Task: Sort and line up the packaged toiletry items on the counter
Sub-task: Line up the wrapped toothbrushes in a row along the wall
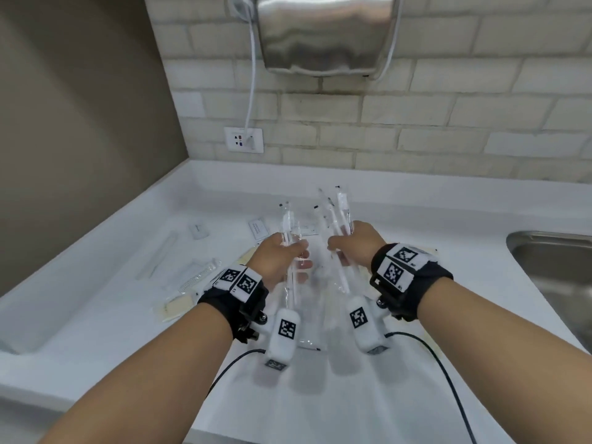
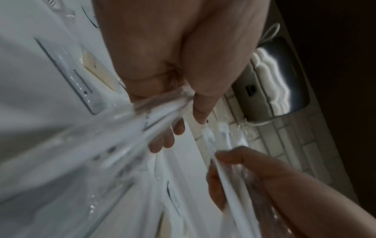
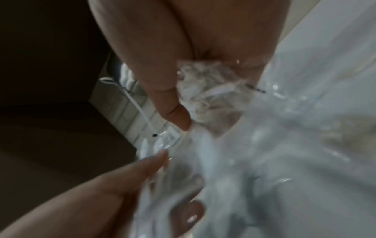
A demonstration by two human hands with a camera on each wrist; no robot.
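Observation:
Both hands hover above the white counter [image 1: 416, 245], each holding clear plastic packets with white toothbrushes inside. My left hand [image 1: 299, 255] grips a toothbrush packet [image 1: 287, 230] that stands nearly upright; in the left wrist view the left hand [image 2: 189, 120] has thumb and fingers curled round the clear wrap [image 2: 142, 122]. My right hand [image 1: 336, 245] grips a bundle of several toothbrush packets [image 1: 340, 213] fanned out at the top. In the right wrist view the right hand [image 3: 203, 112] clamps crumpled plastic [image 3: 205, 87] under its thumb. The two hands are close together, a small gap between them.
On the counter to the left lie comb packets [image 1: 198, 277], a long clear packet [image 1: 160, 254], small white sachets [image 1: 258, 228] and a flat beige packet [image 1: 173, 308]. A steel sink [image 1: 554, 267] is at the right. A hand dryer [image 1: 326, 33] hangs on the tiled wall.

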